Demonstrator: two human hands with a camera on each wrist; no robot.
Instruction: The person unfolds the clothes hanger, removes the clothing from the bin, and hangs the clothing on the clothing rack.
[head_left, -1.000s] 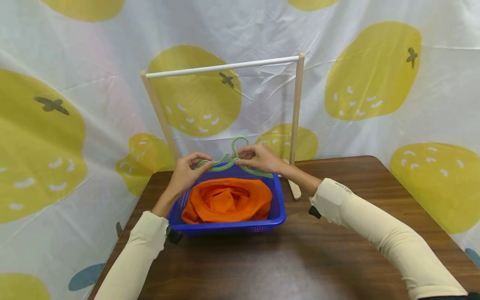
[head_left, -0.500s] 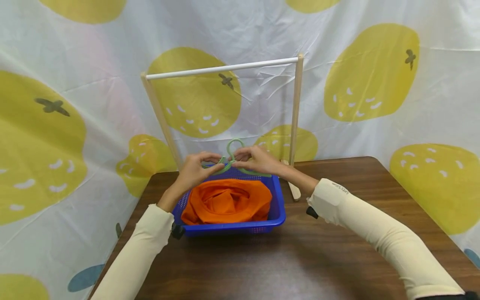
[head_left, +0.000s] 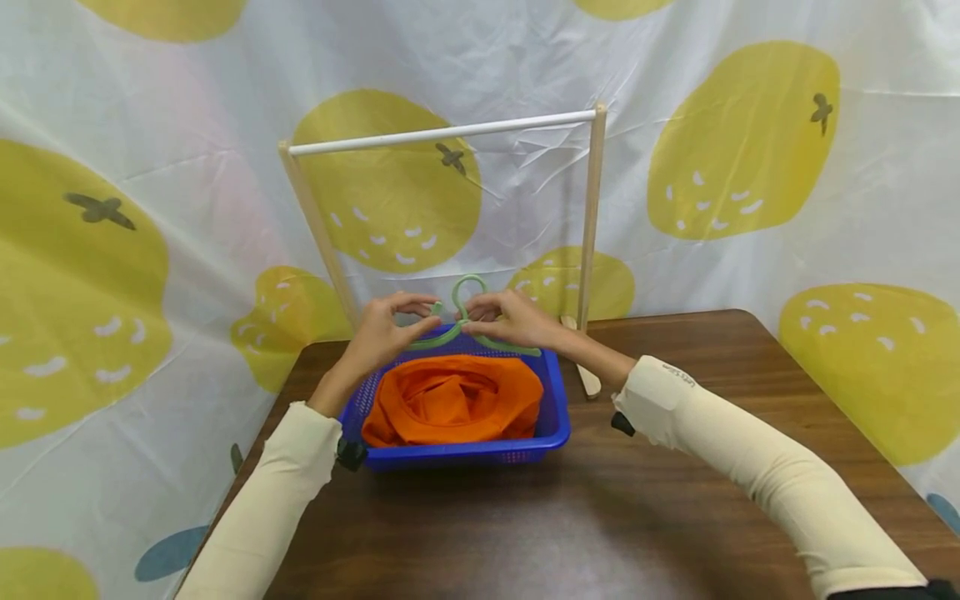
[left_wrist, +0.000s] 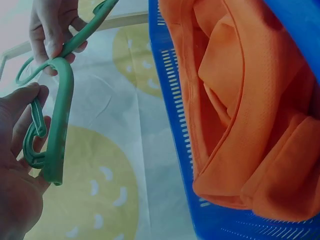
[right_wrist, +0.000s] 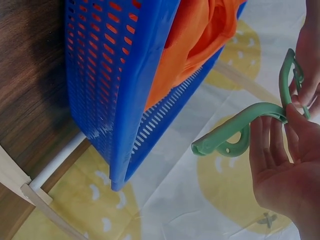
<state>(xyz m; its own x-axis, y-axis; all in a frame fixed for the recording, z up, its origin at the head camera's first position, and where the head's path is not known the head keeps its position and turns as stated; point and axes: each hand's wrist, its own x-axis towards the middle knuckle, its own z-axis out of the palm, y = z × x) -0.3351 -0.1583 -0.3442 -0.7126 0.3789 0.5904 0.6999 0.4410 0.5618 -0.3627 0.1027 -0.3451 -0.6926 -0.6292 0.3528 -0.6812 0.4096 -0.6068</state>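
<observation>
A green plastic hanger (head_left: 442, 338) spans between my two hands, above the blue basket (head_left: 465, 454). My right hand (head_left: 521, 320) pinches it at the middle, just below its hook (head_left: 470, 278). Near the other arm, my left hand (head_left: 381, 327) pinches a small green hooked piece (left_wrist: 37, 117) of the hanger between thumb and fingers. In the right wrist view, the free arm of the hanger (right_wrist: 245, 116) points away from my right hand, with a small loop underneath. Bunched orange cloth (head_left: 450, 408) lies in the basket, touched by neither hand.
Behind the basket stands a rack with wooden posts (head_left: 592, 208) and a white rod (head_left: 450, 133). All this is on a brown wooden table (head_left: 675, 467). A fruit-print curtain (head_left: 525, 50) hangs close behind the table.
The left hand has moved right towards the right hand, then slightly back left, with the small hooked piece. The right hand and hanger hook have shifted a little left. Basket and cloth stay put.
</observation>
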